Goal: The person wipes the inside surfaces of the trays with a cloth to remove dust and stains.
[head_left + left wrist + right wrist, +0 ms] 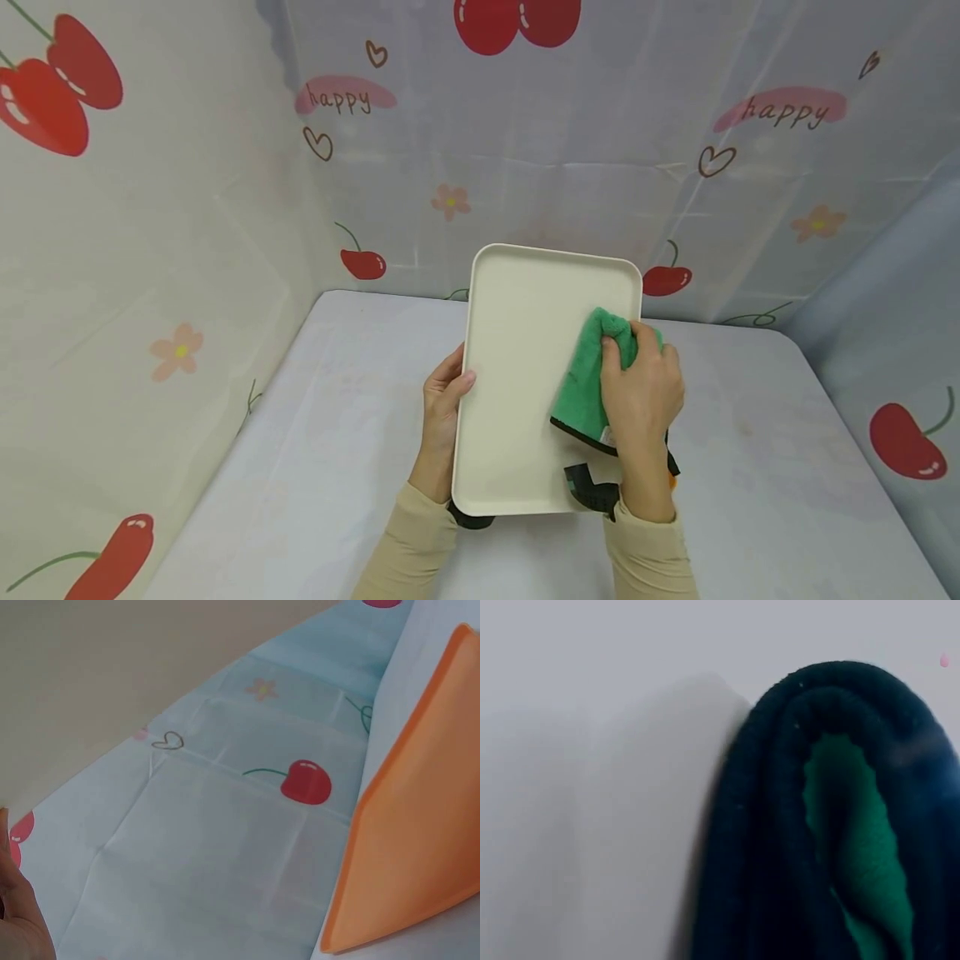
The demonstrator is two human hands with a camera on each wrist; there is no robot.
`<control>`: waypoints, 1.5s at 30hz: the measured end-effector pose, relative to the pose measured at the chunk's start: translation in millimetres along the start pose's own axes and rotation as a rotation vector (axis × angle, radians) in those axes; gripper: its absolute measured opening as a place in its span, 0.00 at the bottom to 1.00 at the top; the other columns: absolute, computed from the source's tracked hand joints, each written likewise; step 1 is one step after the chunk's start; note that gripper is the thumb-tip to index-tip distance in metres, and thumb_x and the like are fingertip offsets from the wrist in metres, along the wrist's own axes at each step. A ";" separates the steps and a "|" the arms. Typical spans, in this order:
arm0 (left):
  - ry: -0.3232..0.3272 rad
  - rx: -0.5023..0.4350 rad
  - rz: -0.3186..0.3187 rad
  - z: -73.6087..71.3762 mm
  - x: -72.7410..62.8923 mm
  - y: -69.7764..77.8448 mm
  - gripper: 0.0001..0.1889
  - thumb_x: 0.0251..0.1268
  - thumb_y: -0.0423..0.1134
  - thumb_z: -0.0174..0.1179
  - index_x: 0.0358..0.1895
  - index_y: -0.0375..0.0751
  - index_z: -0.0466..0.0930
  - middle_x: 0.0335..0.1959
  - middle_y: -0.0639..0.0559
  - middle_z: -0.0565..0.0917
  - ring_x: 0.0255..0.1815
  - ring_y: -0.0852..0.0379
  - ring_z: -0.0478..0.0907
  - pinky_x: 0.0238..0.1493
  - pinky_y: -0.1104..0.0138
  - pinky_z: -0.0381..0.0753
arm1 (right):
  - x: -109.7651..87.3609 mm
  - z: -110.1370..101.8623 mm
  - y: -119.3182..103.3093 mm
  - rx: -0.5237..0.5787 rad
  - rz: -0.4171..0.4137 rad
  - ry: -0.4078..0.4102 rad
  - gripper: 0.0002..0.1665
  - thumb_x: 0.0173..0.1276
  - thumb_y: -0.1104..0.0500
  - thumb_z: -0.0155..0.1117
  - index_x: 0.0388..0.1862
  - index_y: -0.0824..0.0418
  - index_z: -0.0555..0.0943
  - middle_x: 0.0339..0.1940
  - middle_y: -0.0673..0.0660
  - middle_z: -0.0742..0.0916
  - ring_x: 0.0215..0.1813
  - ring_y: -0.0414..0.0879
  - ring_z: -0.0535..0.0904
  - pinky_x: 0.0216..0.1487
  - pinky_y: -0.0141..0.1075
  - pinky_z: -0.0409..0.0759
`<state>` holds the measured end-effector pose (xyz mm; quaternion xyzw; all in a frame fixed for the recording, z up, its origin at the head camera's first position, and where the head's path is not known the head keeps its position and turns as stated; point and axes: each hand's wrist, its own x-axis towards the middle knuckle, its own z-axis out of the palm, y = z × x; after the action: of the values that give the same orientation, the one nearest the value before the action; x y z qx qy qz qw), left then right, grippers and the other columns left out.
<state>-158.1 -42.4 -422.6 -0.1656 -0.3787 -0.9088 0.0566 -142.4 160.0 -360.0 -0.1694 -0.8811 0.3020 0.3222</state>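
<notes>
A cream rectangular tray with rounded corners is held up at a tilt over the table in the head view. My left hand grips its left edge, thumb over the rim and fingers passing behind. My right hand holds a bunched green cloth with dark edging against the tray's right side. Folded layers of the cloth fill the right half of the right wrist view, next to the pale tray surface. Part of the left hand shows at the lower left of the left wrist view, near the tray.
An orange flat panel stands at the right of the left wrist view; its kind is unclear. Black wrist straps are on both wrists. A white-covered table lies below, with cherry-print curtains behind and at the sides.
</notes>
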 end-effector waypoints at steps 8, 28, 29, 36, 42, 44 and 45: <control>-0.004 -0.006 0.005 -1.4 0.5 -1.6 0.26 0.61 0.23 0.46 0.51 0.54 0.85 0.42 0.59 0.87 0.41 0.66 0.85 0.41 0.74 0.85 | -7.5 7.1 -6.6 0.041 -0.023 0.025 0.20 0.68 0.51 0.63 0.54 0.60 0.81 0.35 0.68 0.81 0.36 0.63 0.77 0.30 0.58 0.76; -0.039 0.033 -0.012 3.7 -2.7 -11.1 0.27 0.64 0.23 0.44 0.54 0.55 0.84 0.49 0.59 0.87 0.48 0.65 0.83 0.47 0.75 0.83 | -49.1 28.2 -62.0 0.103 -0.448 0.035 0.19 0.59 0.54 0.72 0.48 0.58 0.82 0.28 0.62 0.79 0.26 0.53 0.75 0.21 0.45 0.76; -0.043 0.033 -0.013 3.9 -2.8 -11.0 0.27 0.64 0.23 0.44 0.55 0.55 0.83 0.49 0.59 0.86 0.49 0.65 0.83 0.47 0.75 0.83 | -49.9 29.0 -63.0 0.103 -0.456 0.040 0.18 0.59 0.55 0.73 0.48 0.58 0.82 0.27 0.62 0.79 0.26 0.53 0.74 0.21 0.45 0.75; -0.034 0.044 -0.021 5.8 -2.5 -9.5 0.26 0.64 0.25 0.46 0.54 0.56 0.84 0.49 0.60 0.86 0.49 0.65 0.83 0.47 0.75 0.83 | -50.4 29.7 -63.7 0.112 -0.454 0.050 0.18 0.59 0.55 0.73 0.47 0.58 0.83 0.27 0.62 0.79 0.26 0.53 0.74 0.21 0.45 0.75; -0.048 0.027 -0.013 6.0 -1.4 -10.5 0.26 0.64 0.24 0.45 0.54 0.55 0.83 0.50 0.59 0.86 0.49 0.65 0.83 0.47 0.74 0.83 | -48.3 29.8 -60.8 0.140 -0.440 0.041 0.19 0.58 0.54 0.74 0.47 0.57 0.83 0.28 0.62 0.79 0.26 0.53 0.75 0.22 0.45 0.77; -0.050 0.024 -0.008 5.7 -1.3 -10.8 0.26 0.64 0.23 0.45 0.55 0.54 0.83 0.49 0.59 0.86 0.49 0.65 0.83 0.47 0.74 0.83 | -47.1 29.0 -59.8 0.151 -0.436 0.031 0.19 0.58 0.54 0.74 0.48 0.57 0.83 0.29 0.62 0.80 0.27 0.53 0.76 0.23 0.45 0.78; -0.050 0.024 -0.006 5.5 -1.3 -11.0 0.26 0.64 0.23 0.44 0.55 0.54 0.83 0.49 0.59 0.86 0.48 0.65 0.84 0.47 0.74 0.84 | -46.5 28.4 -59.3 0.155 -0.436 0.026 0.19 0.58 0.54 0.74 0.48 0.57 0.83 0.29 0.62 0.80 0.27 0.53 0.76 0.23 0.46 0.78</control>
<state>-157.9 -30.8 -426.8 -0.1862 -0.3914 -0.9000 0.0465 -133.4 79.9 -360.9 0.0462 -0.8669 0.2898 0.4030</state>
